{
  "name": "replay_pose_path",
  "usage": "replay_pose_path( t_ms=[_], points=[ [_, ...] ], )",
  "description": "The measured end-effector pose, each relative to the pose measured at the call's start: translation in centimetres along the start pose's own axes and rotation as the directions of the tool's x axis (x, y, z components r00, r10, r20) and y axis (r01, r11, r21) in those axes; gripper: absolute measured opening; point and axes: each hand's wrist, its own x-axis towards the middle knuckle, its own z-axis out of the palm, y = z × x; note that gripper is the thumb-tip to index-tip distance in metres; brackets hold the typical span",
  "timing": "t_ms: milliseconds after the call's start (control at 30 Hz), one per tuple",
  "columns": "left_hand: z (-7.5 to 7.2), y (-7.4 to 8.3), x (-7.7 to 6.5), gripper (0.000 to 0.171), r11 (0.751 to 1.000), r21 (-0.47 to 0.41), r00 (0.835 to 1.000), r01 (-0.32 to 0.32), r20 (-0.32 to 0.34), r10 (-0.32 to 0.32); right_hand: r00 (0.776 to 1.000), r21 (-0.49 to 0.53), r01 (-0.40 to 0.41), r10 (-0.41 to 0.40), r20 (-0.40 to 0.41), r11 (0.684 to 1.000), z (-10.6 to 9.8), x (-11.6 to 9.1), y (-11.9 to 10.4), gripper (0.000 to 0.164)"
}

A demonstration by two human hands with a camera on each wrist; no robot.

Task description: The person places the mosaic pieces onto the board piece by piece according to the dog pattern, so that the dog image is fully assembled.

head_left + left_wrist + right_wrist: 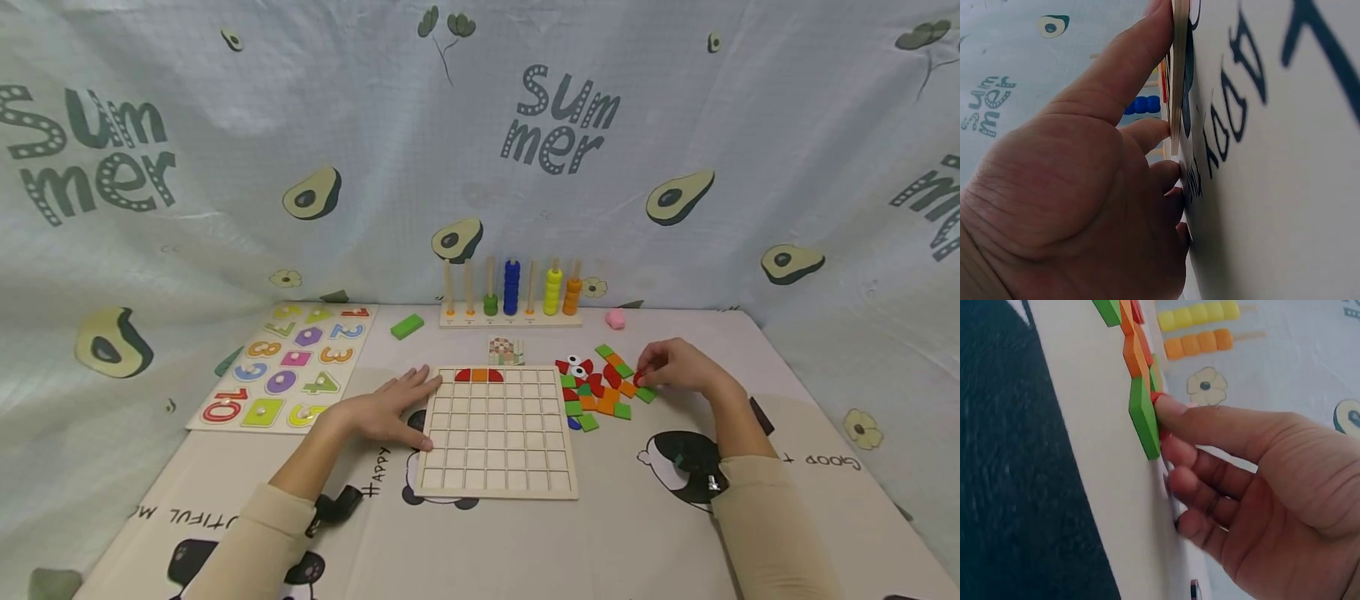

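Left hand [384, 410] touches a board [497, 444], edge-on only in left-wrist view.

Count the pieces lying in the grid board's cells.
3, side by side in the far row of the board: red piece, orange piece, second red piece. None looks hidden.
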Motion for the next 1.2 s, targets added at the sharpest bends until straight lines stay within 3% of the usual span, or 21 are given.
replay_pose_path(
  t_ms=[200, 333, 433, 567, 667, 767, 967, 1200],
  points=[
    [-0.1, -0.1, -0.1, 0.107, 1.0, -0.009, 1.0, 0.004, -0.002, -0.004, 1.0, 0.157, 0.008, -0.003, -0.028, 0.988, -0.2, -0.5, -0.4, 0.02],
    [0.0, -0.1, 0.0, 0.108, 1.0, -0.014, 1.0, 0.003, -0.003, -0.003, 0.993, 0.203, 0.092, -0.075, -0.091, 0.975, 0.2, 0.3, -2.9, 0.02],
    [0.0, -0.2, -0.1, 0.108, 1.0, -0.013, 1.0, 0.005, -0.001, -0.005, 0.98, 0.198, 0.185, -0.167, -0.105, 0.963, 1.8, 1.9, -6.5, 0.016],
    [0.0, -0.2, -0.3, 0.108, 1.0, -0.019, 1.0, 0.01, 0.001, -0.01, 0.956, 0.167, 0.293, -0.292, -0.03, 0.942, 5.1, 4.6, -12.9, 0.01],
    [0.0, -0.1, -0.5, 0.107, 1.0, -0.025, 1.0, 0.011, -0.005, -0.011, 0.917, 0.141, 0.385, -0.395, 0.054, 0.912, 8.0, 6.6, -17.0, 0.009],
    [-0.2, -0.1, -0.7, 0.107, 0.999, -0.037, 1.0, 0.016, -0.007, -0.016, 0.884, 0.108, 0.445, -0.456, 0.103, 0.889, 11.0, 8.5, -19.5, 0.007],
    [-0.3, 0.0, -0.9, 0.107, 0.998, -0.062, 1.0, 0.018, -0.009, -0.019, 0.886, 0.043, 0.444, -0.445, 0.132, 0.895, 15.1, 10.4, -21.5, 0.007],
    [-0.3, -0.1, -0.9, 0.107, 0.998, -0.065, 1.0, 0.009, -0.015, -0.01, 0.892, 0.015, 0.424, -0.421, 0.166, 0.905, 16.9, 10.6, -22.1, 0.01]
  ],
)
